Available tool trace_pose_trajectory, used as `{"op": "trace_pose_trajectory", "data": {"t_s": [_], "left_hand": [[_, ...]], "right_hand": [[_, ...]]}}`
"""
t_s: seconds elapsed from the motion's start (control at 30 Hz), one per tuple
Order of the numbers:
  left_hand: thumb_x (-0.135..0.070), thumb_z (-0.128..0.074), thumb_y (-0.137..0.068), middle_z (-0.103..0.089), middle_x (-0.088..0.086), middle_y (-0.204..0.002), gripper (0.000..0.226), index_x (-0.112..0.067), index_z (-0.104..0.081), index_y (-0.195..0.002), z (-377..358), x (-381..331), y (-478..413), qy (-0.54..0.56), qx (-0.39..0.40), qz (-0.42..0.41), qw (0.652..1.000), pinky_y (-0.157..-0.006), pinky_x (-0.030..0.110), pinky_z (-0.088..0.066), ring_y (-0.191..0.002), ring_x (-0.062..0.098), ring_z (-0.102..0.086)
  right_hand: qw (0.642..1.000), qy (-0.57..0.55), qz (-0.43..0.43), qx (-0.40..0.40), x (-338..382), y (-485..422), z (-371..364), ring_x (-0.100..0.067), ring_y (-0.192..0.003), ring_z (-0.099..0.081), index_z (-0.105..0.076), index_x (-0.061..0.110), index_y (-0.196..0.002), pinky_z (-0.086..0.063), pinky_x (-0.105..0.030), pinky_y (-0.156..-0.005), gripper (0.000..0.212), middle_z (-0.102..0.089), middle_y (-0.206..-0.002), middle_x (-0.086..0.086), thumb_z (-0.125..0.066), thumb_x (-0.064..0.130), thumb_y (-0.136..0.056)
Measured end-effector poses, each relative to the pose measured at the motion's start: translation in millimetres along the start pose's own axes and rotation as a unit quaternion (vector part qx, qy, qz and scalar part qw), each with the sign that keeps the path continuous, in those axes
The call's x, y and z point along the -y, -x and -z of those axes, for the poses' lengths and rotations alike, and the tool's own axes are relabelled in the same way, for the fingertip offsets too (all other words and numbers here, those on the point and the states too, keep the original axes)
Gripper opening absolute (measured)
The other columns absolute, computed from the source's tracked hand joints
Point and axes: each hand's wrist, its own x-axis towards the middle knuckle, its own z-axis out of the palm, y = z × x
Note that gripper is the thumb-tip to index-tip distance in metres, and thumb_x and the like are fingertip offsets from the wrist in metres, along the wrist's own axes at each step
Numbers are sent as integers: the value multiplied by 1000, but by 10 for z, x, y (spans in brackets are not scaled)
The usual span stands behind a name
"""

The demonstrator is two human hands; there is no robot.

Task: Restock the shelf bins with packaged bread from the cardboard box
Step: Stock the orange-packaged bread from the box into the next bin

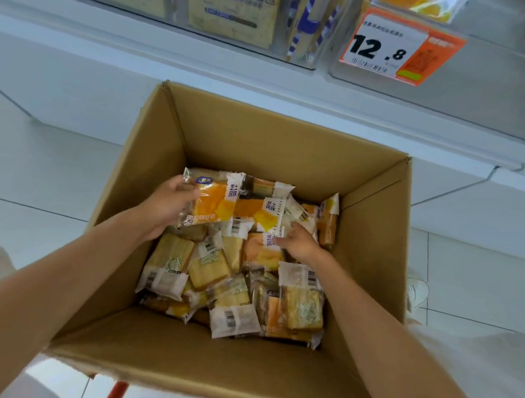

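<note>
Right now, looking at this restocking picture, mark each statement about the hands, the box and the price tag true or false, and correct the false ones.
1. The left hand grips an orange-and-white bread packet. True.
2. The cardboard box is empty. False: many packets lie in it.
3. The price tag reads 12.8. True.
4. The right hand is outside the box. False: it reaches inside, among the packets.
</note>
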Motion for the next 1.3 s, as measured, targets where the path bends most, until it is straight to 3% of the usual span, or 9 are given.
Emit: {"op": "trace_pose_trajectory", "data": {"t_s": [0.17,0.27,0.4,0.57,0.7,0.83,0.97,1.2,1.3], "left_hand": [[-17,-51,-102,-60,5,-105,24,-18,-55,-125,-31,55,15,22,-9,2,1000,-71,33,-46,-83,16,-58],[-17,-50,-102,-64,2,-102,18,-22,-57,-118,-59,54,57,31,-7,11,999,-69,31,-48,-83,16,-61],[-18,-50,-102,-67,2,-103,14,-25,-57,-112,-52,48,100,48,-14,19,999,-72,32,-50,-89,18,-63],[-23,-51,-102,-67,9,-117,22,-24,-56,-123,-13,50,58,43,-57,7,997,-96,50,-51,-106,30,-64],[-24,-47,-104,-59,0,-87,17,-21,-53,-120,-153,-44,123,23,-97,-35,994,-59,28,-49,-72,15,-58],[-36,-45,-103,-62,4,-88,30,-15,-54,-123,-367,-242,366,91,-61,-31,993,-63,30,-44,-67,16,-54],[-73,-35,-92,-73,-3,-109,64,-25,-65,-122,-638,-609,729,109,57,-60,991,-95,42,-48,-100,16,-68],[-31,-60,-96,-72,-1,-112,24,-22,-60,-118,-789,-1223,1116,33,125,-183,975,-76,23,-52,-97,12,-69],[-41,-67,-90,-66,-7,-117,38,-26,-55,-123,-896,-1614,1230,-24,116,-241,963,-98,34,-42,-109,11,-59]], "right_hand": [[996,-23,-27,-82,96,-171,-158,-36,-105,-60,-66,2,-107,-46,-47,-96,30,-64,-105,-20,-71,26,-89],[991,-44,-29,-120,142,-314,-211,-22,-68,-50,-50,11,-70,-42,-42,-64,38,-44,-72,-10,-67,38,-91],[989,-65,-9,-134,149,-461,-219,-28,-94,-62,-68,5,-103,-50,-39,-79,23,-66,-101,-14,-67,25,-92],[983,-57,89,-148,275,-291,-120,-20,-81,-53,-55,7,-91,-42,-32,-67,9,-58,-89,-12,-55,13,-97],[960,-108,194,-173,520,277,240,-31,-84,-66,-55,13,-96,-53,-43,-71,4,-68,-100,-14,-52,11,-97],[940,-250,204,-109,765,818,526,-29,-103,-67,-55,9,-106,-56,-46,-89,10,-66,-115,-15,-50,6,-98],[942,-234,191,-148,942,1132,461,-35,-110,-61,-55,7,-117,-47,-55,-101,40,-63,-120,-18,-57,34,-87],[925,-269,252,-93,1169,1608,980,-19,-113,-64,-44,17,-138,-48,-43,-102,82,-65,-126,-3,-84,42,-72],[917,-255,296,-86,1324,1793,1342,-22,-107,-68,-61,14,-125,-51,-44,-99,57,-72,-115,-4,-84,27,-74]]}}
